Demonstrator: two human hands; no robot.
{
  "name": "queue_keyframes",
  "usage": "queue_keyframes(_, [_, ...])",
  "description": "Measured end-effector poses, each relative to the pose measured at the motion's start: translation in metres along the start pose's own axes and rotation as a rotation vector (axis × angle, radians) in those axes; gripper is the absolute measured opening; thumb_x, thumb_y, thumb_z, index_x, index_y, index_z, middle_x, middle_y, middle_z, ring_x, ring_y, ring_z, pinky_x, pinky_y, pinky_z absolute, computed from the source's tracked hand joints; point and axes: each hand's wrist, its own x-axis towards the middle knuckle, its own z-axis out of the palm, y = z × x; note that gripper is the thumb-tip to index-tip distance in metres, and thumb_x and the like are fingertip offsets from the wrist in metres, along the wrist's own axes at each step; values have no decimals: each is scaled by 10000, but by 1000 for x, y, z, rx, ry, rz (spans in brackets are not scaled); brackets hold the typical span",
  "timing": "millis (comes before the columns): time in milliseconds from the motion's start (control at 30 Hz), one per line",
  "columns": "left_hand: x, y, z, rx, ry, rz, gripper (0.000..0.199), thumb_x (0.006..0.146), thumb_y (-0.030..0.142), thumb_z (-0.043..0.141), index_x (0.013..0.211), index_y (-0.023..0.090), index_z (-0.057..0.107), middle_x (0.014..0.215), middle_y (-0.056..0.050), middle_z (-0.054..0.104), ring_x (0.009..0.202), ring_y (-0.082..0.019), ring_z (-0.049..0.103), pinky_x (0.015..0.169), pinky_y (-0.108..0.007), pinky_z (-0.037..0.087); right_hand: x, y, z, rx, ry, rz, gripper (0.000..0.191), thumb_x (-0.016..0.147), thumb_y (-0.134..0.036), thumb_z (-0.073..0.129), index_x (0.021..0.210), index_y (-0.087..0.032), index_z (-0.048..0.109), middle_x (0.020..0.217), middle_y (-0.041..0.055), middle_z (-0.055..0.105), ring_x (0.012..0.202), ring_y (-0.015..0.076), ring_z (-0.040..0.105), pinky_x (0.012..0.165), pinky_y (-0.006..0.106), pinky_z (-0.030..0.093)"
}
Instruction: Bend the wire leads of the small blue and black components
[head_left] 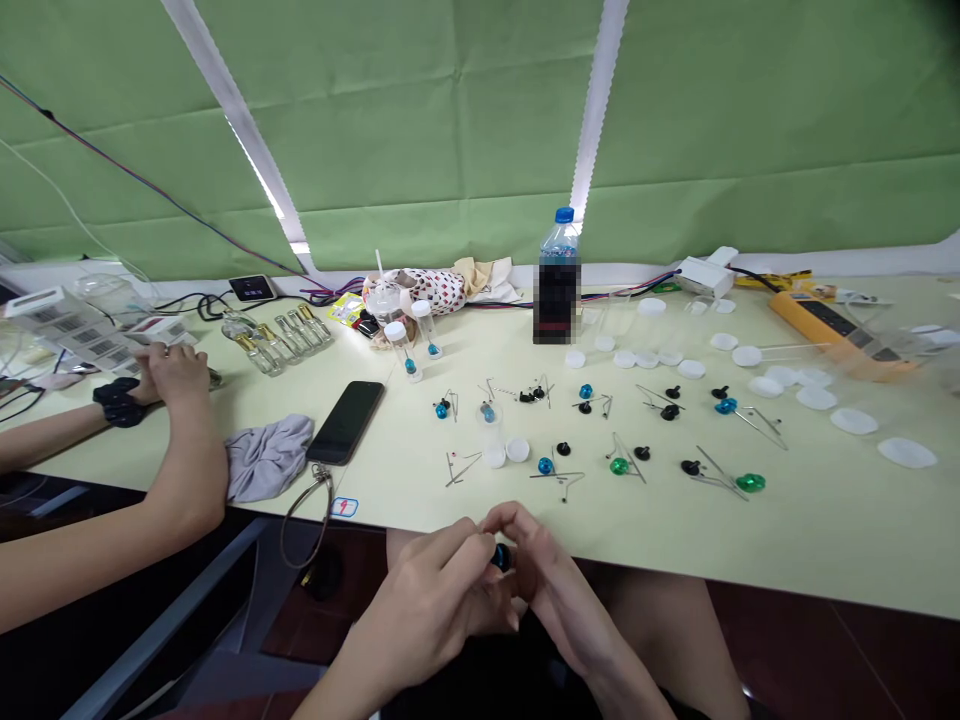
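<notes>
My left hand (pixel 431 595) is closed around a small black and blue part (pixel 501 557) in front of the table edge. Against its fingertips curl the fingers of my right hand (pixel 551 580); whatever they pinch is hidden. On the table ahead lie small sets of thin metal rods with black knobs and faceted beads: a blue bead (pixel 545 466), a green bead (pixel 619 466), a larger green bead (pixel 751 482) and a black knob (pixel 563 449). A clear tube (pixel 491 435) stands among them beside a white cap (pixel 517 450).
Left of me, another person's hand (pixel 176 375) rests near glass vials (pixel 277 340). A phone (pixel 346 422) and grey scrunchie (pixel 270 457) lie between us. Farther back are two capped tubes (pixel 424 330), a bottle (pixel 561 240), white caps (pixel 746 356) and an orange meter (pixel 840 335).
</notes>
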Motion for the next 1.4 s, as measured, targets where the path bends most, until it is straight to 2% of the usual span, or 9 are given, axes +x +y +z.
queue_keyframes(133, [2,-1,0,10,-12,18,171,858,46,386,904,191,466,756,-13,518,632,-128,478,552,-213,367,0,4,1,-61,72,94,511,917,-607,399,707,-154,511,530,-36,427,399,48,329,382,188,189])
queue_keyframes(267, [2,-2,-1,38,33,9,110,869,92,424,903,191,459,752,-14,524,637,-132,485,555,-214,374,-1,-1,0,22,29,73,321,804,-387,704,1015,-223,526,716,-37,537,524,62,434,484,176,339])
queue_keyframes(500, [4,-2,1,10,44,30,158,873,50,390,899,187,465,729,-10,517,622,-122,473,550,-204,367,3,4,-1,62,-13,99,502,939,-593,352,784,-153,538,485,-36,454,352,48,329,345,169,204])
queue_keyframes(700, [4,-6,-1,-74,109,-21,109,909,99,396,892,187,458,715,0,495,600,-109,456,552,-202,366,3,-4,-2,99,29,3,468,787,-540,668,1119,-234,543,1030,54,591,687,109,556,539,214,456])
queue_keyframes(800, [6,-5,-2,-70,66,-19,130,903,87,389,896,187,471,728,-7,522,615,-113,476,565,-209,373,6,3,-4,39,20,44,589,905,-661,341,861,-137,605,593,20,555,432,85,446,366,183,284])
queue_keyframes(867, [6,-3,-2,-58,60,-30,134,902,89,389,893,187,480,724,-6,531,614,-114,486,563,-209,374,7,6,-3,-1,41,36,497,902,-598,450,783,-136,590,496,-27,476,392,59,368,376,177,254])
queue_keyframes(1033, [7,-1,-3,-58,88,-74,117,912,119,388,889,191,476,716,6,522,597,-109,486,557,-204,376,7,2,1,90,77,-56,530,729,-536,731,1123,-228,555,968,39,614,693,105,560,609,223,461])
queue_keyframes(1200, [7,0,-1,-14,43,-32,116,895,102,399,890,194,469,710,5,524,614,-120,485,559,-208,375,8,8,1,98,31,66,541,908,-631,390,740,-145,559,498,-25,488,330,40,339,329,168,176])
queue_keyframes(1400, [6,-1,-4,-30,68,-82,146,904,89,369,912,188,475,719,6,512,602,-111,475,556,-205,365,6,1,4,92,107,-83,495,697,-524,761,1041,-219,577,1053,47,580,762,113,562,634,222,475])
